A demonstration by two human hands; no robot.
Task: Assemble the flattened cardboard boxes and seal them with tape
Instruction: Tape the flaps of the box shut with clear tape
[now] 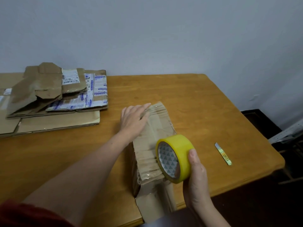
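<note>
Right hand grips tape; left hand apparently presses box.

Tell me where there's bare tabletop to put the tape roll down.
Bare table lies between the box and the small blade, and behind the box toward the wall. Another patch lies in front of the flattened cardboard stack, left of the left forearm. The back-left corner is crowded with that stack.

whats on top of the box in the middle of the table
The left hand lies flat on the far end of the box; the yellow tape roll, gripped by the right hand, is at its near end. The cardboard under the hand and the box's inside are hidden.
</note>
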